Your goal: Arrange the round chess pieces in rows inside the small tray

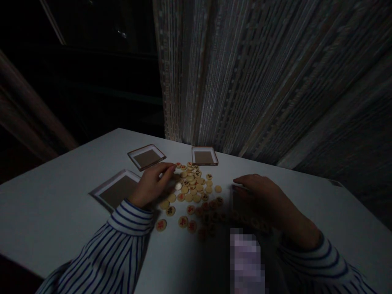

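A loose heap of round Chinese chess pieces (189, 197), pale wood with red or black characters, lies mid-table between my hands. My left hand (152, 182) reaches to the heap's far left side, thumb and index fingertips brought together beside a red-marked piece (178, 165). Whether a piece sits between them is hidden. My right hand (265, 198) hovers right of the heap with fingers stretched forward and thumb apart below. Beneath it, in deep shadow, is a dark flat panel (237, 202), with several pieces in a dim row (255, 223) near it.
Two shallow framed trays, one at the back left (147, 157) and one at the back centre (204, 157), stand beyond the heap. A larger tray (118, 190) lies left of my left hand. Behind the white table (70, 175) hangs a string curtain (214, 81). A pixelated pale patch covers the front.
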Tool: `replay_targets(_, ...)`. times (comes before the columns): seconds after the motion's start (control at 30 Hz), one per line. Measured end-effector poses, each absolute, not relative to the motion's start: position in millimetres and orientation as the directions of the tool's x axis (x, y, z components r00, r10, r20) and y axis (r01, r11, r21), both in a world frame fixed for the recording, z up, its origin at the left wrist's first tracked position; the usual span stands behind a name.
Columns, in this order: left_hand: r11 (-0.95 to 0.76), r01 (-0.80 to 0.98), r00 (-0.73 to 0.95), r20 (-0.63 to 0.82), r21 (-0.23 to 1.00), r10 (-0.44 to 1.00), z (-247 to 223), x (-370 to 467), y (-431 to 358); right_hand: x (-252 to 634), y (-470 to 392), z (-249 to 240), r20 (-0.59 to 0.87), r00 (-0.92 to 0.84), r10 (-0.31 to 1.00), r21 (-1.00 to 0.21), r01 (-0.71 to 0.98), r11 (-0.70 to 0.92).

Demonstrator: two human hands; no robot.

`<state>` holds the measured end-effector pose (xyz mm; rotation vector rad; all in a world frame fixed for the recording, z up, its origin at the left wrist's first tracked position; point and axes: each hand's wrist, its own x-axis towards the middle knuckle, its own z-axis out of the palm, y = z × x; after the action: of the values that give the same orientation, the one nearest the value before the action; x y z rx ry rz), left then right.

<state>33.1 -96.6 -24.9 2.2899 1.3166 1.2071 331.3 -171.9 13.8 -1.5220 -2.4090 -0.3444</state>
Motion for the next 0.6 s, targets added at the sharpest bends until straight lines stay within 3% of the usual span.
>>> replay_targets(0.17, -0.618, 0.616, 0.301, 0.579, 0.489, 0.757, -29, 33, -93, 325, -163, 11, 0.279, -0.407, 0.87, 0.04, 0.91, 0.413)
replay_targets(0.43, -0.647, 0.617, 0.359, 0.571, 0.447, 0.738, -37, 36, -91, 301, -134, 10, -0.038, -0.358, 0.933, 0.109, 0.926, 0.36)
replay_targets(0.6, -0.653, 0.625, 0.381, 0.562, 0.429, 0.734, -39, 38, -91, 293, -129, 1, -0.09, -0.359, 0.929, 0.146, 0.918, 0.369)
